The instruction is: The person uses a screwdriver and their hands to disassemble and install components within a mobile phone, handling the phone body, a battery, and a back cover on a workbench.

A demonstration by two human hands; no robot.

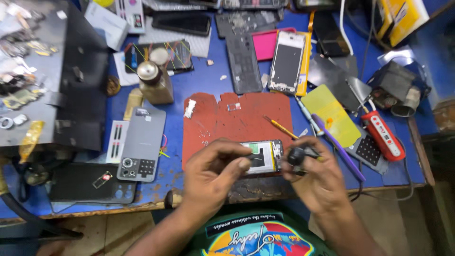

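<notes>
An opened phone lies flat on the red mat at the near edge of the blue desk, its long axis running left to right, its exposed inside facing up. The left hand has its fingers curled, thumb and fingertips pinched at the phone's left end; what they grip is too small to tell. The right hand is closed around a small black round tool at the phone's right end. A yellow-handled pick lies diagonally on the mat just beyond the phone. A purple stick and a red tool lie to the right
</notes>
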